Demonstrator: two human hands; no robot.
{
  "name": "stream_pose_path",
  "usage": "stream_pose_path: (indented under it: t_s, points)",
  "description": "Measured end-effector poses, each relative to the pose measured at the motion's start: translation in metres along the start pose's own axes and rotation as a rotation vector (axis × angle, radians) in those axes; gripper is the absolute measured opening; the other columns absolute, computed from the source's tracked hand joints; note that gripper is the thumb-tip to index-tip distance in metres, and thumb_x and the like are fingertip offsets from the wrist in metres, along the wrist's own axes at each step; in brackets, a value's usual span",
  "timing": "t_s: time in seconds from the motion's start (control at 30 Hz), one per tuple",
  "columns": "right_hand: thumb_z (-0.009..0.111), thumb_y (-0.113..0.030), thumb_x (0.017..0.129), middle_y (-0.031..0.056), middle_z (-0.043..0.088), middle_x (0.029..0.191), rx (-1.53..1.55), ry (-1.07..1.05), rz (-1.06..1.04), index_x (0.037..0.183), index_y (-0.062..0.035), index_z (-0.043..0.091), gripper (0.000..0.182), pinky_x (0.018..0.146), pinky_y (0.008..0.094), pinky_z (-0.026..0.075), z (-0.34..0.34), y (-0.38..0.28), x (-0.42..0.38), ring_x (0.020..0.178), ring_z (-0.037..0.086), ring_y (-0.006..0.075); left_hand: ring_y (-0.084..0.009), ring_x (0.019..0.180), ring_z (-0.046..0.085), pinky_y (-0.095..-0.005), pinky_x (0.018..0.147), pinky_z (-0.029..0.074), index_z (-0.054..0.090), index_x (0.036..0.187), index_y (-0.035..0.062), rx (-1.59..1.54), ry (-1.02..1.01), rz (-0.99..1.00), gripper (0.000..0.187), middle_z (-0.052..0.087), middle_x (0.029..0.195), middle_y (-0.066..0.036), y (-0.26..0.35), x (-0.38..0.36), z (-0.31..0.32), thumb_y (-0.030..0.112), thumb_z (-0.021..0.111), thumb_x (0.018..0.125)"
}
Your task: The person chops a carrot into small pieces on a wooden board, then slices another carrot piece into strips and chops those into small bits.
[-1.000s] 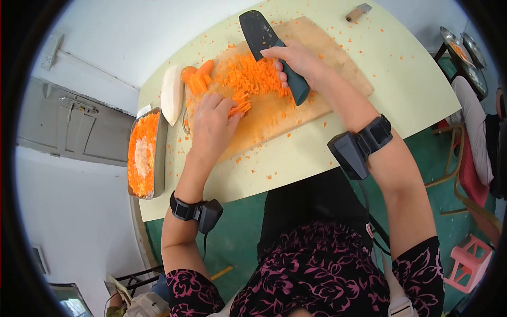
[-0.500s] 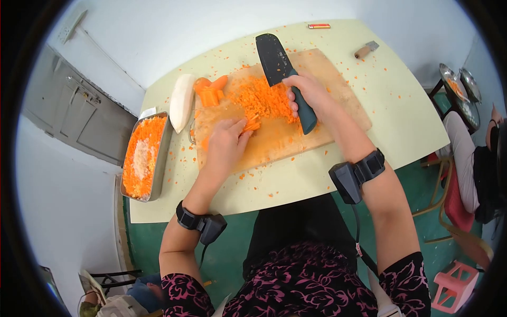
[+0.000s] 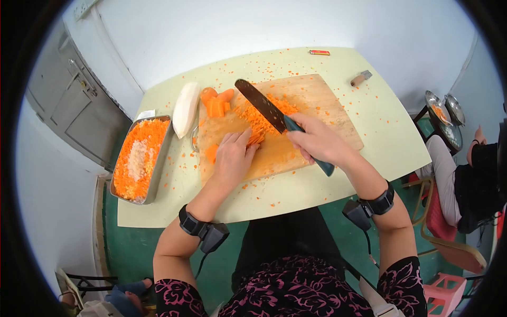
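Knife [image 3: 260, 106] in the right hand [image 3: 319, 141], above a wooden cutting board [image 3: 330, 124] on a pale desk [image 3: 396, 142]. The right grip is closed around the dark green handle, whose end points near and right; the dark blade extends far and left over a heap of chopped carrot [image 3: 283, 104]. Whether the blade touches the heap cannot be told. The left hand [image 3: 232, 156] rests at the left part of the board, its grip narrow, with curled fingers holding carrot strips [image 3: 257, 137] just near and left of the blade. A flat carrot piece [image 3: 211, 153] lies beside the left hand, on its left.

Carrot chunks [image 3: 216, 104] sit at the far left corner of the board. Left of them, a peeled white root [image 3: 186, 110] lies on the desk beside the board. Farther left and nearer, a metal tray [image 3: 161, 158] contains fine orange bits with a paler heap [image 3: 138, 159] in the middle. Small orange crumbs are scattered over the desk around the board. At the far right lie a small wooden-handled tool [image 3: 361, 78] and a small red object [image 3: 319, 52], both well apart from the hands.
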State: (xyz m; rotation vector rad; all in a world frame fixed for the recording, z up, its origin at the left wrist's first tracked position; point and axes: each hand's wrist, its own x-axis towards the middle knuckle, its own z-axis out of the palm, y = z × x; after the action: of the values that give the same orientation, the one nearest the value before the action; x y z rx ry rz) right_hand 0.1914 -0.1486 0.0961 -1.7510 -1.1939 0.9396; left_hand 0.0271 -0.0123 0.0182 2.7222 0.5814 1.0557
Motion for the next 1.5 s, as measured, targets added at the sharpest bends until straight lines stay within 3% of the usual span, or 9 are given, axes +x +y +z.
stream_pose_path:
  t_s: [0.2,0.3,0.9,1.0,1.1,1.2,1.3,1.5]
  points:
    - [0.049,-0.015,0.087,0.0011,0.048,0.069,0.025,-0.034,0.066,0.103,-0.0029,0.052,0.02,0.042,0.0236,0.043,0.002,0.007,-0.017,0.047,0.049,0.0079,-0.0327,0.086,0.058,-0.0381,0.076,0.047,0.062,0.097,-0.0041,-0.063,0.017,-0.036,0.03,0.063,0.09,-0.017,-0.003,-0.002,0.003,0.009,0.071,0.072]
    - [0.046,-0.019,0.089,0.004,0.048,0.064,-0.024,-0.038,0.064,0.097,-0.0027,0.049,0.018,0.046,0.0283,0.046,0.003,0.008,-0.018,0.05,0.051,0.0123,-0.0328,0.086,0.058,-0.0383,0.076,0.047,0.063,0.095,-0.004,-0.048,0.023,-0.051,0.028,0.064,0.09,-0.017,-0.003,0.001,0.002,0.008,0.071,0.071]
    - [0.042,-0.022,0.089,0.0093,0.05,0.06,-0.215,-0.057,0.055,0.109,-0.0001,0.049,0.03,0.053,0.0337,0.049,0.005,-0.004,-0.031,0.052,0.059,0.0195,-0.0295,0.085,0.062,-0.0351,0.074,0.05,0.067,0.091,-0.0026,-0.027,0.019,-0.027,0.021,0.067,0.091,-0.015,0.0,0.001,-0.003,0.006,0.07,0.072]
    - [0.046,-0.021,0.09,0.0056,0.052,0.068,-0.222,-0.06,0.033,0.113,-0.0008,0.05,0.031,0.049,0.027,0.047,0.009,-0.002,-0.031,0.05,0.055,0.0126,-0.0297,0.083,0.062,-0.0353,0.073,0.051,0.068,0.091,-0.0025,-0.015,0.022,-0.011,0.02,0.067,0.09,-0.015,0.0,0.001,-0.004,0.006,0.07,0.073]
    - [0.042,-0.02,0.091,0.0085,0.048,0.055,-0.276,-0.081,0.012,0.109,0.0006,0.047,0.028,0.054,0.0349,0.048,0.009,-0.008,-0.035,0.05,0.059,0.021,-0.0298,0.083,0.062,-0.0353,0.073,0.051,0.068,0.09,-0.0025,-0.007,0.023,-0.008,0.02,0.067,0.09,-0.015,0.002,0.002,-0.003,0.006,0.069,0.073]
    - [0.041,-0.02,0.091,0.0087,0.048,0.055,-0.291,-0.134,0.0,0.107,0.0018,0.046,0.027,0.054,0.0355,0.048,0.008,-0.006,-0.036,0.049,0.059,0.0209,-0.0298,0.084,0.063,-0.0353,0.073,0.051,0.068,0.09,-0.0025,0.002,0.032,0.009,0.019,0.067,0.091,-0.015,0.0,0.001,-0.002,0.006,0.069,0.073]
    - [0.041,-0.019,0.092,0.0114,0.05,0.056,-0.28,-0.099,0.018,0.105,0.0023,0.046,0.026,0.056,0.0387,0.048,0.009,-0.009,-0.038,0.052,0.059,0.0258,-0.0297,0.084,0.063,-0.0354,0.073,0.051,0.068,0.091,-0.0027,0.009,0.023,0.025,0.019,0.067,0.092,-0.015,0.0,0.002,-0.002,0.006,0.068,0.074]
    - [0.046,-0.015,0.088,0.0223,0.059,0.069,-0.555,0.111,-0.222,0.117,0.0038,0.045,0.035,0.065,0.0478,0.046,0.014,0.01,-0.037,0.067,0.059,0.0394,-0.029,0.084,0.062,-0.0353,0.073,0.051,0.068,0.092,-0.0028,0.05,0.004,0.021,0.02,0.067,0.092,-0.015,0.001,0.001,-0.002,0.007,0.068,0.074]
